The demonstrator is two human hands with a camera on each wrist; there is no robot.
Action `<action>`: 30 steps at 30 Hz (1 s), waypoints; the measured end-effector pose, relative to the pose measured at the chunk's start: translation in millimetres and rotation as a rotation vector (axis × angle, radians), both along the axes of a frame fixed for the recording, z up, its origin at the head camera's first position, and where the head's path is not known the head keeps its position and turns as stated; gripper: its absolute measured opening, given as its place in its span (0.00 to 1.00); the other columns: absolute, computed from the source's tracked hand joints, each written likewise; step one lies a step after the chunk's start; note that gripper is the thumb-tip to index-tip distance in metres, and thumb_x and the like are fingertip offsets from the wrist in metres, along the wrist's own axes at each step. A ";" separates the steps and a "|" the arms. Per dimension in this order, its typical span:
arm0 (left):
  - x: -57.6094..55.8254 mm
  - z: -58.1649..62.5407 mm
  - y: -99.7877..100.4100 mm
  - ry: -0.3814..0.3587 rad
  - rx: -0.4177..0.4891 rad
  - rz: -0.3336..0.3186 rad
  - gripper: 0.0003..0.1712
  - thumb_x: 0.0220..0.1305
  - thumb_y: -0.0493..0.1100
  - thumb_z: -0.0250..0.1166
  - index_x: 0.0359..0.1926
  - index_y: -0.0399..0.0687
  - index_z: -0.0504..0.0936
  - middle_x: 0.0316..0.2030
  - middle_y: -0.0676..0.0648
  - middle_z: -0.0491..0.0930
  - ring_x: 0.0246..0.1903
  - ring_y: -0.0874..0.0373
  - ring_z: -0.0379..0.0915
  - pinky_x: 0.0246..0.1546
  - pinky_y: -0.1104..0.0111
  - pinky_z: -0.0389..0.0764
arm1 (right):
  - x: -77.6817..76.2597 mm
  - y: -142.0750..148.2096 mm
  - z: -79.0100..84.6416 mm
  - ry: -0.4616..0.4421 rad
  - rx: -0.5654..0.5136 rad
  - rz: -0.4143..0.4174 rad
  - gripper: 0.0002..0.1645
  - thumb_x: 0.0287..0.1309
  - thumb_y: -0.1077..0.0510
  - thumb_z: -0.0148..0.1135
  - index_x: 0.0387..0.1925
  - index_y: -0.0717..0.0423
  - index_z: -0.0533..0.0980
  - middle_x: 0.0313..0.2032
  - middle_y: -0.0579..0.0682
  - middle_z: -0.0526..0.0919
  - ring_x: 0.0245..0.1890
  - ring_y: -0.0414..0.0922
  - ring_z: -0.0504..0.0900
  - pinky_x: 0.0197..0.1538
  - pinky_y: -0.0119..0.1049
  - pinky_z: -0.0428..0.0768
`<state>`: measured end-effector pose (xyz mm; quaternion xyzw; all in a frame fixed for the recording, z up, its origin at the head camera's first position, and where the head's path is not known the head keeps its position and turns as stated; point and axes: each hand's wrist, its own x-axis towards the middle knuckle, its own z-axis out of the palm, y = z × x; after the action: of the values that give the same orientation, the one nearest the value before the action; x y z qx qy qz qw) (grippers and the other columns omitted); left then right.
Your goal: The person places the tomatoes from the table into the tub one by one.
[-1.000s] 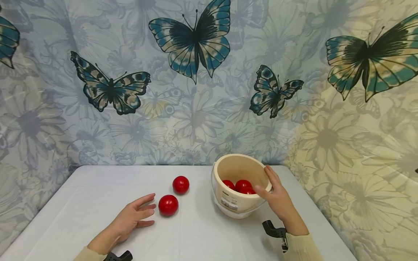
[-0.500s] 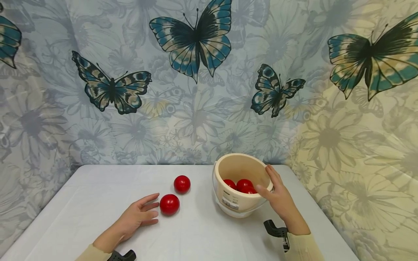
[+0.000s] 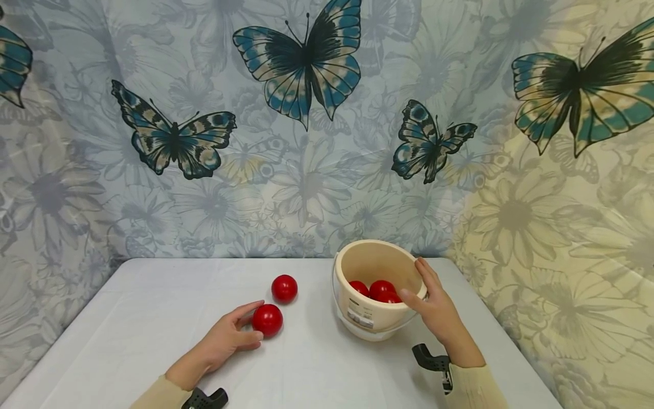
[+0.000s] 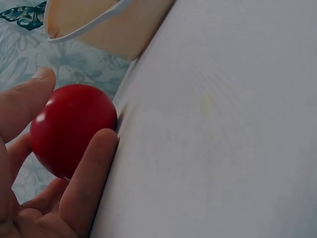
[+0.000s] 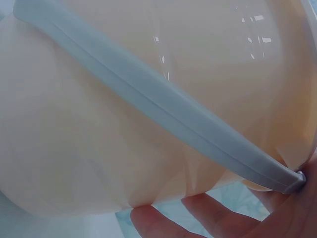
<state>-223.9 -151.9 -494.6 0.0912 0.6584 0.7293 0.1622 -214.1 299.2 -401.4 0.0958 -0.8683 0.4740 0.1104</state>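
Note:
A glossy red ball [image 3: 267, 320] lies on the white table, and my left hand [image 3: 222, 342] holds it from the left, thumb on the near side and fingers on the far side. In the left wrist view my fingers [image 4: 89, 183] curve about the same ball [image 4: 74, 129]. Just beyond it sits a second red ball [image 3: 284, 289], apart from the hand. My right hand [image 3: 439, 315] grips the right rim of a cream bucket [image 3: 375, 318]. Inside the bucket several red balls [image 3: 381, 290] show. The right wrist view is filled by the bucket's wall [image 5: 124, 158] and its handle [image 5: 148, 99].
White cloth covers the table [image 3: 128, 307]. Behind it hangs a curtain with butterflies [image 3: 306, 62] and flowers. The bucket's pale handle hangs down around its near side. A black wrist mount [image 3: 431, 359] sits on the right wrist.
My left hand has moved right, and its fingers have closed around the nearer red ball, which has shifted very slightly right. The right hand stays on the bucket's rim.

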 end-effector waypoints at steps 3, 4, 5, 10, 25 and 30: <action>-2.7 -1.9 4.9 0.009 0.005 0.005 0.47 0.57 0.30 0.72 0.75 0.41 0.61 0.73 0.31 0.51 0.67 0.39 0.57 0.49 0.53 0.82 | 0.1 0.2 0.0 -0.002 0.001 -0.003 0.52 0.65 0.47 0.64 0.78 0.58 0.47 0.78 0.53 0.42 0.74 0.61 0.46 0.68 0.63 0.58; -3.5 -2.4 6.7 0.014 0.002 0.007 0.46 0.56 0.30 0.72 0.74 0.42 0.62 0.72 0.32 0.53 0.65 0.40 0.59 0.48 0.53 0.82 | 0.2 0.2 -0.1 -0.004 0.000 -0.003 0.52 0.65 0.47 0.64 0.78 0.58 0.47 0.78 0.53 0.42 0.74 0.61 0.46 0.68 0.63 0.58; -4.3 -2.6 8.5 0.020 -0.002 0.010 0.46 0.56 0.30 0.73 0.74 0.42 0.63 0.71 0.32 0.55 0.63 0.41 0.62 0.48 0.53 0.83 | 0.3 0.3 0.0 -0.004 0.000 -0.003 0.52 0.65 0.47 0.64 0.78 0.58 0.47 0.78 0.53 0.42 0.74 0.61 0.46 0.68 0.63 0.58; -9.7 -4.6 18.3 0.072 -0.054 0.036 0.41 0.57 0.33 0.74 0.71 0.41 0.68 0.65 0.34 0.65 0.57 0.43 0.68 0.45 0.53 0.84 | 0.2 0.6 -0.3 -0.004 -0.010 0.001 0.53 0.64 0.46 0.64 0.78 0.58 0.47 0.78 0.53 0.42 0.74 0.62 0.47 0.67 0.63 0.59; -9.9 -3.7 18.1 0.085 -0.033 0.007 0.39 0.59 0.34 0.73 0.70 0.35 0.67 0.57 0.33 0.70 0.52 0.45 0.73 0.44 0.51 0.84 | -0.3 -0.3 -1.5 0.005 -0.014 0.008 0.53 0.64 0.47 0.65 0.78 0.59 0.47 0.78 0.53 0.42 0.74 0.62 0.47 0.68 0.63 0.58; -11.1 -4.1 12.2 0.027 0.093 0.009 0.39 0.62 0.32 0.69 0.71 0.31 0.62 0.60 0.34 0.68 0.51 0.44 0.76 0.46 0.49 0.83 | -0.6 0.4 -1.8 0.005 -0.010 0.003 0.53 0.64 0.47 0.65 0.78 0.59 0.47 0.78 0.53 0.42 0.74 0.61 0.47 0.68 0.61 0.59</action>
<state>-235.0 -139.7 -498.7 0.1058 0.6262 0.7587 0.1455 -214.7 299.6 -403.2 0.0977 -0.8654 0.4784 0.1124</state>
